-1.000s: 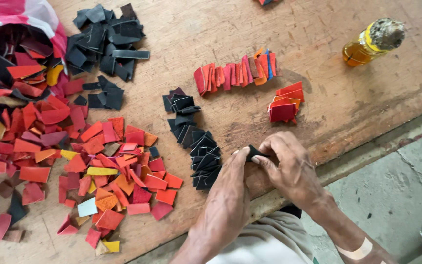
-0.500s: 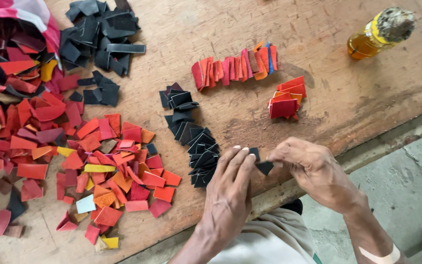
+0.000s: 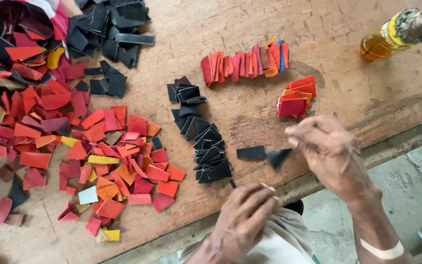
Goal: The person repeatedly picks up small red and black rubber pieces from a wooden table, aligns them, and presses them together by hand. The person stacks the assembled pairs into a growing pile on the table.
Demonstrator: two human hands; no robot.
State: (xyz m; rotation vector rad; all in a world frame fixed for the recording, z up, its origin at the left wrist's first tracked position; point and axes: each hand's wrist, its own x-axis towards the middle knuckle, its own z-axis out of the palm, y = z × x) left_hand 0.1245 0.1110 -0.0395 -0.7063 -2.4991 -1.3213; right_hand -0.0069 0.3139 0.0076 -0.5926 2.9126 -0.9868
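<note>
Near the front edge of the wooden table (image 3: 348,88), two small black pieces lie flat and free: a black rectangle (image 3: 251,152) and, just beside it, a black triangle (image 3: 278,157). The right hand (image 3: 329,155) hovers just beside the triangle, fingers curled loosely inward with nothing clearly pinched between them. The left hand (image 3: 244,218) sits lower, at the table's front edge, its fingers bent; whether it grips anything I cannot tell. Just beside the two pieces runs a column of overlapping black pieces (image 3: 202,136). Farther back a row of red and pink pieces (image 3: 245,63) stands on edge, with a small red and orange stack (image 3: 296,100) near it. A wide scatter of red, orange and yellow scraps (image 3: 89,146) covers the left side, a heap of black scraps (image 3: 106,29) lies at the back, and a bottle of amber liquid (image 3: 391,36) lies toward the far right corner.
</note>
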